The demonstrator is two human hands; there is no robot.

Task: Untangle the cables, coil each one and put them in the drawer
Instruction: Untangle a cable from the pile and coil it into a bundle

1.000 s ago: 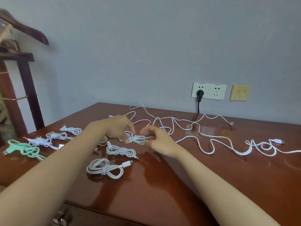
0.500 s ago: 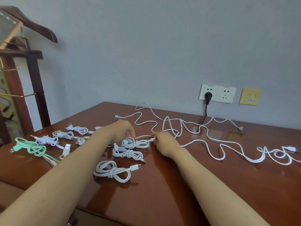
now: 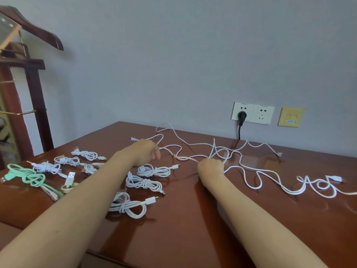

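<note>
Right hand (image 3: 211,168) now grips tangle (image 3: 251,172); seven white coils (image 3: 153,170).

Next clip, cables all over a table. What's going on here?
A person is sorting cables on a wooden table. The right hand grips a tangle of loose white cables that spreads toward the wall sockets. The left hand is curled beside one strand; whether it holds it is unclear. Several coiled white cables and a coiled green cable lie to the left. No drawer is in view.
</note>
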